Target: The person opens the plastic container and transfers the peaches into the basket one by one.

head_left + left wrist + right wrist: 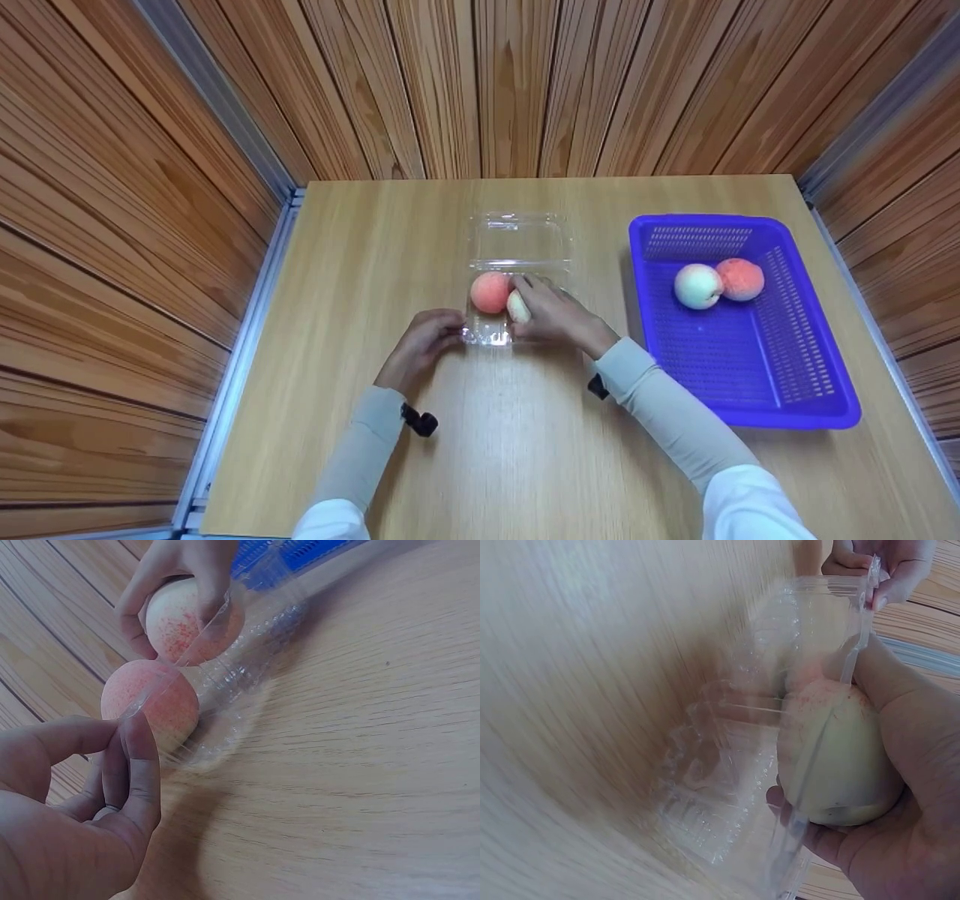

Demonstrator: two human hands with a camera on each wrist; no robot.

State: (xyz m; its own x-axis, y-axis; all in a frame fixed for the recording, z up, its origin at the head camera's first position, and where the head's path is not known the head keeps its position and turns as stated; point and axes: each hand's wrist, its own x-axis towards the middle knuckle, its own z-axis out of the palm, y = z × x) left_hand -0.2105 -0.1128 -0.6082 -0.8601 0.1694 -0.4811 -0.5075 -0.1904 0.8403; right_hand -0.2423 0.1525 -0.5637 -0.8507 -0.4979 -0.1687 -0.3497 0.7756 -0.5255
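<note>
A clear plastic clamshell box (487,330) lies with its lid (521,238) folded back, away from the person. My left hand (429,339) pinches the box's left rim between thumb and fingers, as the left wrist view shows. Inside the box, at the left, sits a pink-red peach (490,292). My right hand (551,311) grips a pale peach with red speckles (840,757), low within the box and close beside the pink one. Fingers cover part of this pale peach in the head view.
On the right of the wooden table (525,450) stands a purple plastic basket (750,420). It holds a whitish peach (697,286) and a pink-red peach (741,280), side by side. Wood-plank walls (510,90) enclose the table at the back and sides.
</note>
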